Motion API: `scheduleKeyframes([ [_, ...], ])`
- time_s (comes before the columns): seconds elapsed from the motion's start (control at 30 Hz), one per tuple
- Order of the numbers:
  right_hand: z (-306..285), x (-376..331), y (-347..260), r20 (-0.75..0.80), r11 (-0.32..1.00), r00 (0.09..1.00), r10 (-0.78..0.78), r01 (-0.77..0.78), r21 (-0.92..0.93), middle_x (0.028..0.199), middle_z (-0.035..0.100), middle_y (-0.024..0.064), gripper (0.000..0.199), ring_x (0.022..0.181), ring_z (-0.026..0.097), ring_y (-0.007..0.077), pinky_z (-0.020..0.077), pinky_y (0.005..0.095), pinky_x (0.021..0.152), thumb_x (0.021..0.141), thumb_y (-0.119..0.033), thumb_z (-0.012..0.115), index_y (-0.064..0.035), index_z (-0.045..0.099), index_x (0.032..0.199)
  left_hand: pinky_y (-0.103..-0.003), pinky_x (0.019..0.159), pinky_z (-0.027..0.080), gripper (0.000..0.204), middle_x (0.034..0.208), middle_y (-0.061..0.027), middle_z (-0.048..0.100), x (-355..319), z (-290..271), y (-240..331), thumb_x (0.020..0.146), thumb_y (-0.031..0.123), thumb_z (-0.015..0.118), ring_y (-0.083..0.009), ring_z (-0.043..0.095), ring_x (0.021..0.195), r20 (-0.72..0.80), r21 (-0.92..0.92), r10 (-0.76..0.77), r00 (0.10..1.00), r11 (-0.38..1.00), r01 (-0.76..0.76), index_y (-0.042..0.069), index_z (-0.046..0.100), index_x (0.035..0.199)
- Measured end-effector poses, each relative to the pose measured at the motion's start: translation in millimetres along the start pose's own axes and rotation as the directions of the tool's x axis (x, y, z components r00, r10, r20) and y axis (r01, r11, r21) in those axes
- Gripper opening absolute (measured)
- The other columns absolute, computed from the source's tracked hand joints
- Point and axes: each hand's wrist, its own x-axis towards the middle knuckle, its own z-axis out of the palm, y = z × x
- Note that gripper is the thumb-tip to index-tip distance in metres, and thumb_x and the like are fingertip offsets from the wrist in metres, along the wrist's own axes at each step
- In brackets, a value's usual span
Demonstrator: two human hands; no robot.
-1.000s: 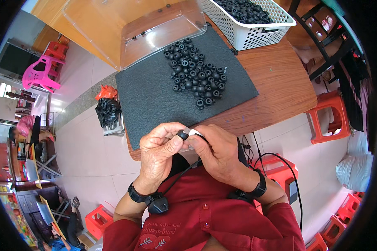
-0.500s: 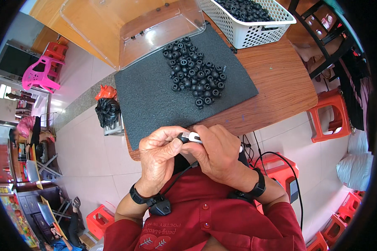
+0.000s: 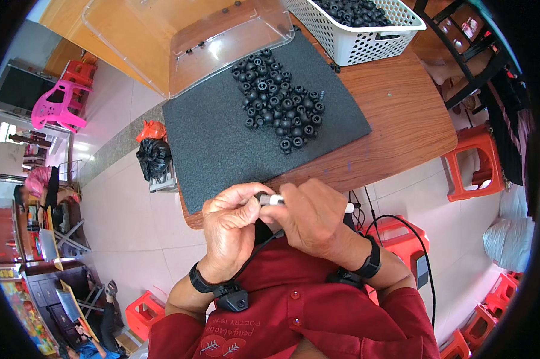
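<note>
One white tool (image 3: pixel 276 200) juts further from the clamping right grip (image 3: pixel 315 216); left grip (image 3: pixel 228 221) pinches one black piece (image 3: pixel 261 195).

Upside-down lettering (image 3: pixel 232 327) on a red shirt (image 3: pixel 336 317)

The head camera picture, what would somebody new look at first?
Probably the heap of round black parts on the dark mat, in the upper middle. Just below it, the left hand pinches a small black part, while the right hand holds a white pen-like tool up close to it. The bright pink chair at the far left stands out too.
</note>
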Motion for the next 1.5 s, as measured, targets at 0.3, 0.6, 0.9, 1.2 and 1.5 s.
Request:
scheduleKeyframes([
  [0.3,-0.6,-0.8,-1.4,-0.048,0.951,0.985,0.167,-0.148,0.272,0.068,0.053,0.0098,0.023,0.056,0.052,0.0259,0.0397,0.0372,0.049,0.088,-0.020,0.070,0.0010,0.062,0.091,-0.030,0.074,0.052,0.030,0.097,-0.0122,0.069,7.7,-0.4,2.7,0.089,0.017,0.072,-0.0171,0.063,0.080,0.094,-0.110,-0.059,0.994,0.991,0.069,-0.007,0.066,0.106],
  [0.6,-0.6,-2.0,1.9,-0.050,0.952,0.977,0.207,-0.190,0.239,0.072,0.057,0.0110,0.029,0.059,0.055,0.0271,0.0426,0.0370,0.052,0.087,-0.022,0.072,0.0026,0.062,0.099,-0.028,0.072,0.053,0.029,0.100,-0.0141,0.069,9.5,-4.7,1.1,0.090,0.016,0.070,-0.0160,0.063,0.079,0.076,-0.041,-0.038,0.996,0.998,0.042,-0.007,0.066,0.108],
  [0.9,1.9,1.3,0.0,-0.056,0.974,0.983,0.176,-0.166,0.152,0.067,0.049,0.0084,0.032,0.057,0.050,0.0253,0.0399,0.0363,0.049,0.083,-0.030,0.074,-0.0012,0.060,0.090,-0.027,0.071,0.053,0.027,0.103,-0.0153,0.070,8.8,-8.0,-0.2,0.090,0.013,0.069,-0.0149,0.063,0.076,0.071,-0.032,-0.025,0.997,0.999,0.027,-0.007,0.067,0.108],
  [1.2,1.4,2.6,0.4,-0.046,0.987,0.989,0.143,-0.139,0.079,0.064,0.044,0.0075,0.029,0.055,0.048,0.0240,0.0385,0.0357,0.048,0.084,-0.028,0.073,-0.0041,0.056,0.081,-0.026,0.069,0.053,0.027,0.102,-0.0156,0.071,9.5,-9.5,0.1,0.090,0.014,0.069,-0.0147,0.063,0.075,0.052,0.022,-0.039,0.998,0.999,0.038,-0.008,0.068,0.106],
  [1.5,-4.4,0.1,-0.5,0.016,0.997,0.998,0.062,-0.062,0.045,0.064,0.044,0.0063,0.028,0.053,0.047,0.0227,0.0372,0.0350,0.046,0.083,-0.027,0.074,-0.0042,0.057,0.079,-0.027,0.072,0.053,0.026,0.096,-0.0128,0.071,7.8,-4.7,4.4,0.090,0.014,0.069,-0.0146,0.064,0.076,0.058,-0.022,-0.091,0.994,0.995,0.092,-0.007,0.069,0.105],
])
